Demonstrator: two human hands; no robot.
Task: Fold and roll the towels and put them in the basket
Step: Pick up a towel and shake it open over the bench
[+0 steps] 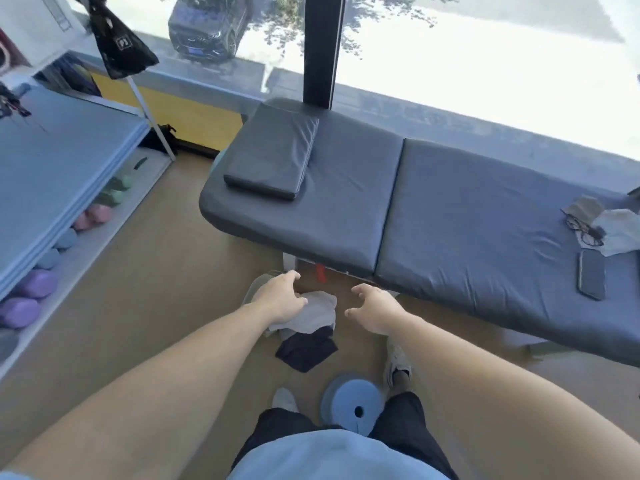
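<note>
black bag (119,46) marked "P3" | blue mats (59,174) over dumbbells (33,289) | left hand (277,297) loosely curled above towels (310,327) heaped on wood floor (156,271) | right hand (372,311) spread, holding nothing | grey padded bench (433,216), phone (591,274) | window behind

My two arms are bare from the wrists all the way up, with no watch, ring or band on either. My left hand (278,299) and my right hand (375,311) are bare too. Taking the round pale-blue foam disc with a centre hole (351,405) on the floor as the marker: just below it is the hem of my loose light-blue cotton shirt (329,457), and on either side of it are the legs of my dark navy trousers (403,431). Up and to the right of the disc is my white lace-up sneaker (396,365); to its left the pale toe of my other shoe (284,398) shows.
</note>
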